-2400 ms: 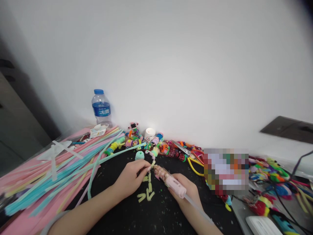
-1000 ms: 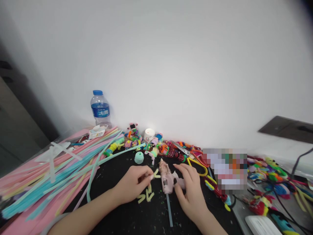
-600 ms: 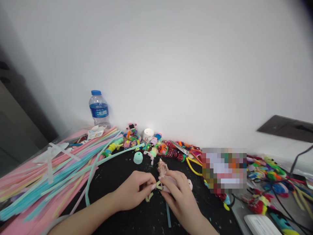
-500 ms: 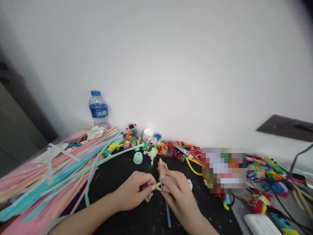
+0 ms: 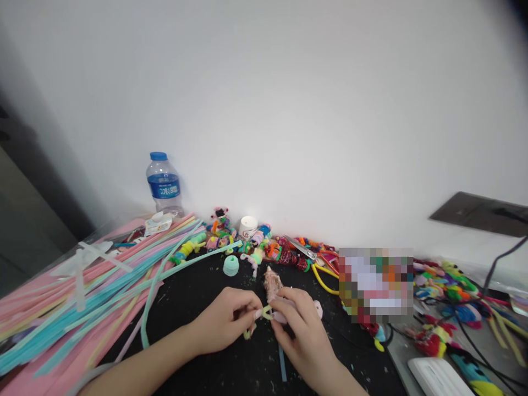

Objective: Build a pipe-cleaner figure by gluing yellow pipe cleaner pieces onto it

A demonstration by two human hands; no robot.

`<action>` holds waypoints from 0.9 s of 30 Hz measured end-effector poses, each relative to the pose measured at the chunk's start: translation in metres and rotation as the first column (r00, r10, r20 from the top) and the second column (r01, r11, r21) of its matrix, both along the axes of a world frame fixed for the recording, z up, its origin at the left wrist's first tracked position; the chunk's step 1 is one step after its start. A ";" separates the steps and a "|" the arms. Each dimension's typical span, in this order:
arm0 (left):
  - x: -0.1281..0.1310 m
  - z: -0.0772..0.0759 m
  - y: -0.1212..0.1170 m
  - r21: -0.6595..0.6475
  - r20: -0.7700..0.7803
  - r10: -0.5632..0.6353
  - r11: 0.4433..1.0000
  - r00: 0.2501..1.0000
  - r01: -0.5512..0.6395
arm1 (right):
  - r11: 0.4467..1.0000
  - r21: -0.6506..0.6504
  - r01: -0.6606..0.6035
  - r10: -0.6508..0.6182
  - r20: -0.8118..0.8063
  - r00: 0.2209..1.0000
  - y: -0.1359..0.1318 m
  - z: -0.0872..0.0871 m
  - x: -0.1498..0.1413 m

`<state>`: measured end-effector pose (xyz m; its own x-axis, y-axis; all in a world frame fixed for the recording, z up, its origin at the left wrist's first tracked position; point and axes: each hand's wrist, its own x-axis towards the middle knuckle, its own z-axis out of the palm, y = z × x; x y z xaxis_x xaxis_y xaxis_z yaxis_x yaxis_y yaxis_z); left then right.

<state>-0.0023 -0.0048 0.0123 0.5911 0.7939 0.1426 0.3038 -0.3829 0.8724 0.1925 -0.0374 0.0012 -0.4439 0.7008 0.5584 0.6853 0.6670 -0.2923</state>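
My left hand [image 5: 225, 324] and my right hand [image 5: 299, 324] meet over a black mat [image 5: 198, 291], both pinching a small pale-yellow pipe-cleaner piece [image 5: 266, 313] between their fingertips. More short yellow pieces [image 5: 247, 332] lie under my left fingers. A pink glue gun [image 5: 274, 286] lies on the mat just behind my right hand, its crusted nozzle pointing away and its clear glue stick [image 5: 282, 366] trailing toward me.
Long pink, blue and green pipe cleaners [image 5: 82, 286] fan across the left. A water bottle [image 5: 164, 184] stands by the wall. Small colourful pipe-cleaner figures [image 5: 223, 234], a white cup [image 5: 248, 225], a mint spool [image 5: 231, 266] and scissors [image 5: 303, 248] line the back. More craft clutter and cables fill the right.
My right hand put the glue gun down on the mat and came over to the yellow piece. Both hands now pinch it together, close in front of the gun.
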 end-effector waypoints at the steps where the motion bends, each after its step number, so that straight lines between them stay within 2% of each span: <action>1: 0.000 0.000 0.000 0.000 -0.003 0.004 1.000 1.000 -0.004 | 1.000 0.001 0.001 -0.001 -0.005 1.000 0.000 0.000 0.000; 27: -0.001 -0.002 0.000 0.046 -0.037 -0.003 0.999 0.999 0.005 | 0.998 -0.051 0.035 -0.038 -0.057 0.998 -0.001 0.003 -0.002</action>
